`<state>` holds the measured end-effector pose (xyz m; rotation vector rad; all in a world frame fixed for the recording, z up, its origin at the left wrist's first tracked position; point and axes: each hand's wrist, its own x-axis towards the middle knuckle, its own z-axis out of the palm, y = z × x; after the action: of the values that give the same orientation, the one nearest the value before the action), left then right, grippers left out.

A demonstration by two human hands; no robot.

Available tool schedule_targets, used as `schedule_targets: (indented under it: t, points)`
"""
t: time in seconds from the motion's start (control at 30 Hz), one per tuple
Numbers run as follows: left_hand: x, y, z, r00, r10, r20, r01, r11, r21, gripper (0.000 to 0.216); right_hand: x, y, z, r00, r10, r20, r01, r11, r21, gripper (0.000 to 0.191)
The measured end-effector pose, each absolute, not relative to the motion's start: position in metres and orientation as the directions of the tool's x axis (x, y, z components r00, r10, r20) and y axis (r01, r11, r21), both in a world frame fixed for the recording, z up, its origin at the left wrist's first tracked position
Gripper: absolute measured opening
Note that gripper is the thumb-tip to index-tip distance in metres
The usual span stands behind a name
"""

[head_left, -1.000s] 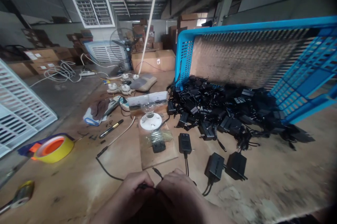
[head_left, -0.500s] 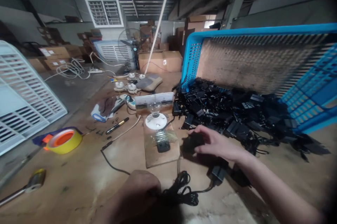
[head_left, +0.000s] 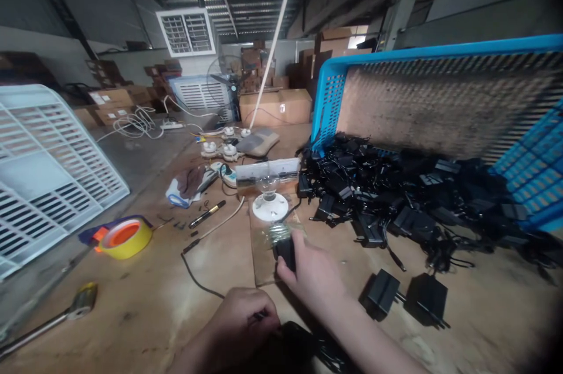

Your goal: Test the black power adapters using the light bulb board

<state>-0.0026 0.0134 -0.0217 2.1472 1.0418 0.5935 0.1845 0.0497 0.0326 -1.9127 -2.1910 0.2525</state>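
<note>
My right hand (head_left: 314, 277) reaches forward over a small wooden board (head_left: 263, 262) and closes on a black power adapter (head_left: 285, 251) lying just in front of a white lamp holder with a clear bulb (head_left: 269, 198). My left hand (head_left: 244, 318) is curled near the bottom edge, pinching a thin black cable whose bundled coil (head_left: 303, 342) lies under my right forearm. Two loose black adapters (head_left: 407, 298) rest on the table to the right. A big heap of black adapters (head_left: 404, 192) spills out of a tipped blue crate (head_left: 440, 98).
A yellow tape roll with orange core (head_left: 125, 238), a pen (head_left: 206, 214), a yellow-handled tool (head_left: 70, 308) and a cloth (head_left: 187, 183) lie at left. A white grille panel (head_left: 48, 163) leans at far left. Cardboard boxes (head_left: 275, 105) and a fan stand behind.
My right hand moved left from the loose adapters to the board and now grips an adapter there. The camera view shifted, so everything slid right. The left hand keeps the cable.
</note>
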Motion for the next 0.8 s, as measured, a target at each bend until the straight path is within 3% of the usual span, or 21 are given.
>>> schedule_targets:
  t: [0.23, 0.37, 0.53, 0.67, 0.8]
  points:
    - [-0.005, 0.017, -0.035, 0.615, 0.778, 0.130, 0.586, -0.561, 0.585, 0.025, 0.187, 0.050, 0.036, -0.153, 0.986, 0.058, 0.945, 0.164, -0.283, 0.028]
    - [-0.005, 0.018, -0.034, 0.626, 0.772, 0.111, 0.598, -0.566, 0.567, 0.025, 0.183, 0.050, 0.035, -0.161, 0.986, 0.052, 0.946, 0.169, -0.277, 0.026]
    - [-0.006, 0.021, -0.035, 0.642, 0.755, 0.135, 0.566, -0.585, 0.581, 0.026, 0.204, 0.047, 0.044, -0.176, 0.984, -0.005, 0.938, 0.166, -0.304, 0.037]
    - [-0.007, 0.019, -0.038, 0.693, 0.715, 0.094, 0.494, -0.566, 0.660, 0.031, 0.256, 0.069, 0.053, -0.194, 0.981, -0.027, 0.973, 0.189, -0.134, 0.017]
    - [-0.005, 0.019, -0.034, 0.716, 0.693, 0.082, 0.485, -0.578, 0.656, 0.032, 0.278, 0.108, 0.035, -0.182, 0.981, 0.059, 0.979, 0.187, -0.079, 0.024]
